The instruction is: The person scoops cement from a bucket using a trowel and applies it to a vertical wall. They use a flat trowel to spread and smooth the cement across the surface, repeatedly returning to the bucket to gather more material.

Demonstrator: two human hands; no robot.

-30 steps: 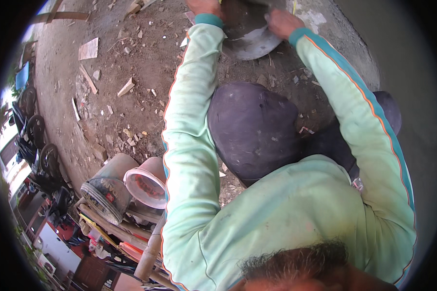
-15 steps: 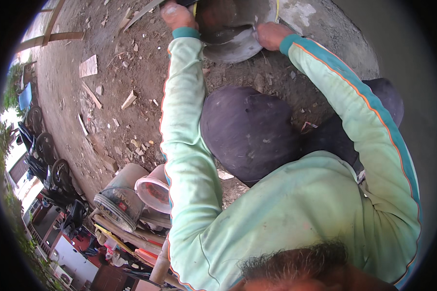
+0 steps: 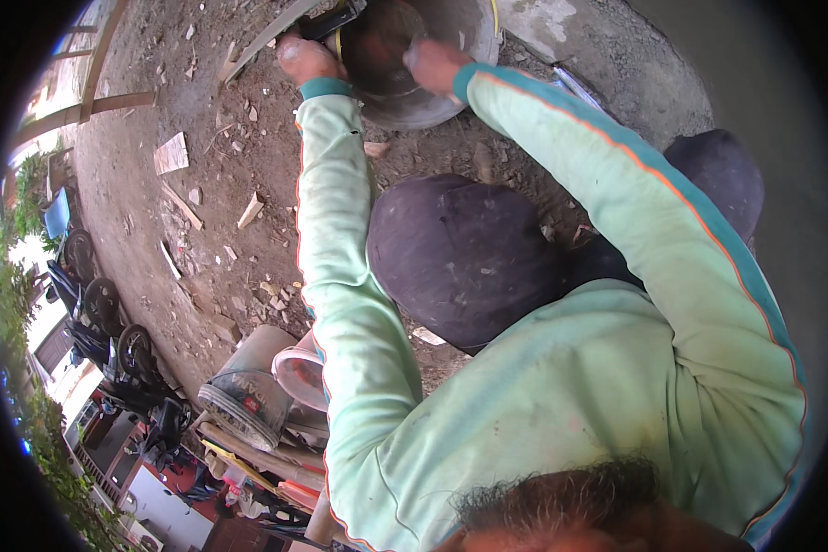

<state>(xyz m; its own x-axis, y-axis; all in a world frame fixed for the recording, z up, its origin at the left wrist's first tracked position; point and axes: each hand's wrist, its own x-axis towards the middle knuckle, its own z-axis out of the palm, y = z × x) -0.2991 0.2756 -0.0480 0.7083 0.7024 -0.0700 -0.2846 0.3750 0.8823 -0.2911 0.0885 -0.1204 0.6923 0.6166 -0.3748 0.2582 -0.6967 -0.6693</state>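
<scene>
A round grey bucket (image 3: 474, 37), with yellow strips at its sides, stands at the top of the view; its inside is dark and wet-looking. Beside its left edge is my left hand (image 3: 308, 60), fingers curled and closed; what they grip is hidden. A black object (image 3: 333, 18) lies just above that hand, against the bucket. My right hand (image 3: 435, 66) reaches over the bucket's opening, slightly blurred. Its fingers are bent in, and whatever they hold cannot be made out.
A long pale strip (image 3: 271, 37) lies left of the bucket. Wood scraps (image 3: 171, 154) and stones litter the dirt. A rough concrete slab (image 3: 635, 69) borders the right. Clear bucket (image 3: 247, 391) and pink bucket (image 3: 301, 375) lie lower left; motorcycles (image 3: 101, 308) stand farther left.
My right hand has moved left from the bucket's right rim to over its opening. My left hand has shifted slightly left and down. More of the black object shows.
</scene>
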